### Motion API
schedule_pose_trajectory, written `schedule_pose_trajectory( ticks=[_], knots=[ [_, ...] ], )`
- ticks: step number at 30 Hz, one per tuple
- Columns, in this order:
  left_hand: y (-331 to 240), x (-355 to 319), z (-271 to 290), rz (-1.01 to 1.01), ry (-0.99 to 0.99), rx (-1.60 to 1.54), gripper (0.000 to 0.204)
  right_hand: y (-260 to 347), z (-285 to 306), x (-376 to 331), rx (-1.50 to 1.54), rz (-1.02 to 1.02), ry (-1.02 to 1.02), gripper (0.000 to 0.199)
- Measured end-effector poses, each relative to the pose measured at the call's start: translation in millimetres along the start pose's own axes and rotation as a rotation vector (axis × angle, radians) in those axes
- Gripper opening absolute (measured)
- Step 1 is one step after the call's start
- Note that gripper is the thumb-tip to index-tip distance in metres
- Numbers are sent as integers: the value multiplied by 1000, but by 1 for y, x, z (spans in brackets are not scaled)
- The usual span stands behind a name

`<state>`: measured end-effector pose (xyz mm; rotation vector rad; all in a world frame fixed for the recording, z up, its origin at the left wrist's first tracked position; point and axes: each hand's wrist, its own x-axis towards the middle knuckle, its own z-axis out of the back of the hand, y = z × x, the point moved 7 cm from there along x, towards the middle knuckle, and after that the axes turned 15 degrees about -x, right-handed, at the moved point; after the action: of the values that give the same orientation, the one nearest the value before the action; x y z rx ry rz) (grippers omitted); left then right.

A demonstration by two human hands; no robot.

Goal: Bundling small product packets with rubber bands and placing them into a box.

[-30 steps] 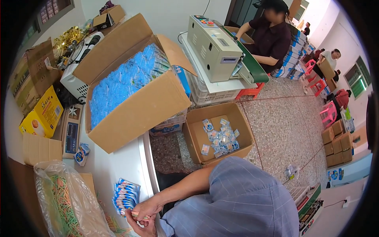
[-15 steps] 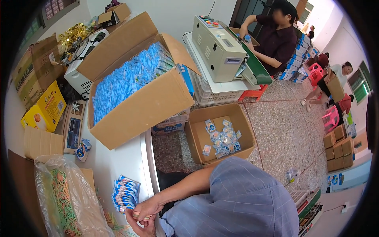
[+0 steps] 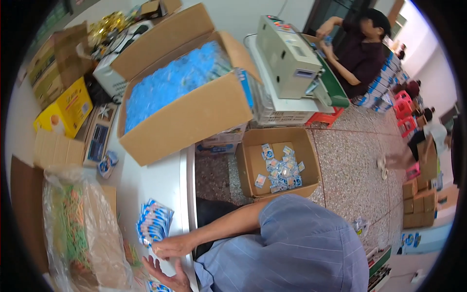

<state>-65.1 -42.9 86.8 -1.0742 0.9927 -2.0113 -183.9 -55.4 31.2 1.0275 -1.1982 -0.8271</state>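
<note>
My left hand [image 3: 169, 278] is open at the bottom of the view, fingers spread and nothing in them. Just above it, my right hand [image 3: 174, 246] curls its fingers at the lower end of a fanned row of blue-and-white packets [image 3: 154, 219] on the white table. What the right hand pinches, if anything, is blurred and partly hidden. Another blue-and-white packet [image 3: 158, 287] shows just below the left hand. Left of the hands, a clear plastic bag [image 3: 104, 228] holds thin green and orange sticks [image 3: 74, 233], and a few loose sticks lie beside it.
A large carton [image 3: 189, 117] full of blue packets stands on the table, near a scale [image 3: 98, 138] and a yellow box [image 3: 65, 109]. On the floor, an open carton [image 3: 245, 170] holds small packets. A co-worker [image 3: 362, 58] handles packets at a conveyor machine [image 3: 292, 58].
My hands have come apart; the small pale-and-orange striped bundle between them is out of sight. The left hand has spread open, the right moved to the packets. The whole view has shifted.
</note>
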Motion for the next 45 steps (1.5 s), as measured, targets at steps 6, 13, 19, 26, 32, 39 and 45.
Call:
schedule_pose_trajectory(
  ticks=[6,13,19,26,32,39,45],
  knots=[
    [17,-21,58,150,-377,56,68,-47,-3,-4,-433,-74,166,22],
    [40,-107,152,408,-980,99,43,-19,11,-10,-536,-157,172,17],
    [56,-117,167,764,-757,656,70,-14,3,-5,-476,-208,190,18],
    [86,-107,163,1048,-626,868,66,-18,2,-4,-498,-225,190,19],
    [101,-121,156,855,-912,349,39,-21,2,-6,-507,-222,194,18],
    [82,-110,154,680,-727,751,21,-22,4,-6,-503,-190,165,16],
    [87,-112,164,643,-806,639,17,-24,6,-6,-491,-193,144,19]
  ],
)
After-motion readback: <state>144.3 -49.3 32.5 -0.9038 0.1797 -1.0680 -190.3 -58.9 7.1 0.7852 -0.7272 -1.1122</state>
